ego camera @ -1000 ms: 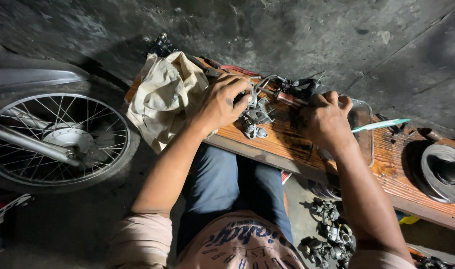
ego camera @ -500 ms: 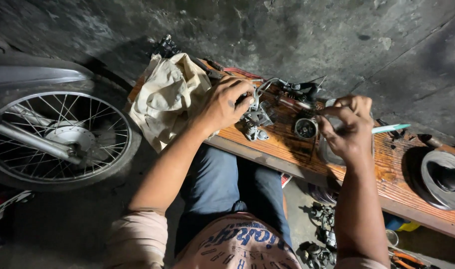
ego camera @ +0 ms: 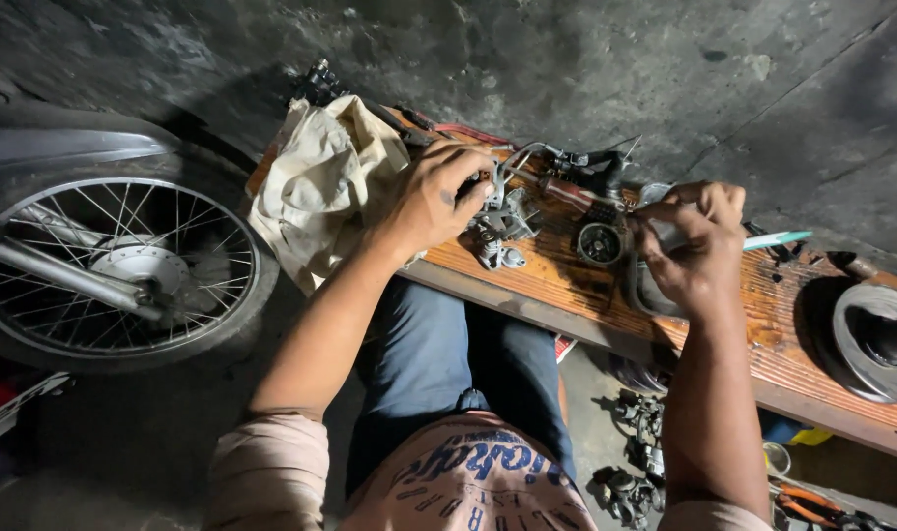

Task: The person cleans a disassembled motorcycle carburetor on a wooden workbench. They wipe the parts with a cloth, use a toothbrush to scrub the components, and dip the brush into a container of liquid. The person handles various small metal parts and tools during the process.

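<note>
Carburettor [ego camera: 497,224] clamped in left hand [ego camera: 431,197], partly stripped; right hand [ego camera: 692,241] pinches small part (unidentifiable); round cap [ego camera: 600,243] lies off

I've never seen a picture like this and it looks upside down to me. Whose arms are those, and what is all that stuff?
The camera sits on a person's head and looks down, so you see that person's own arms and lap. A wooden bench lies across in front. The left hand grips a small metal engine part. The right hand pinches something too small to make out, beside a round black part. A cream cloth lies on the bench's left end. A motorbike wheel stands at the left.
</note>
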